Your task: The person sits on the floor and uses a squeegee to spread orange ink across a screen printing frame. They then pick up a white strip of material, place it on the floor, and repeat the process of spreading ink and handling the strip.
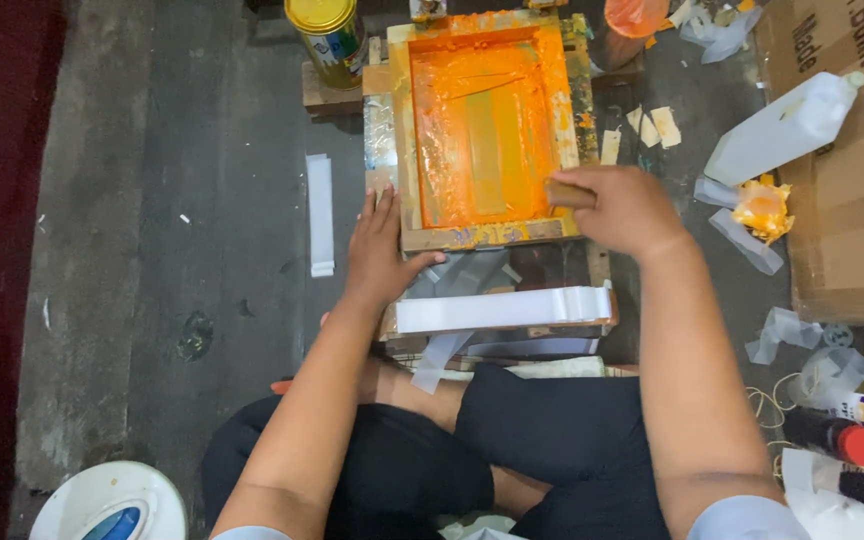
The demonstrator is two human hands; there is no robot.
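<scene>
Orange screen frame (407, 150), left hand (377, 250) flat, right hand (627, 208) perhaps gripping squeegee (567, 193)

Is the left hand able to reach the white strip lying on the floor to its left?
Probably yes. The left hand rests on the frame's corner, and the white strip lies close beside it on bare floor, with nothing between.

1 head-worn camera looks steeply down from close above the seated person's lap, facing forward over both forearms to the orange-inked screen frame (482, 130) on the grey floor (202, 200).
</scene>
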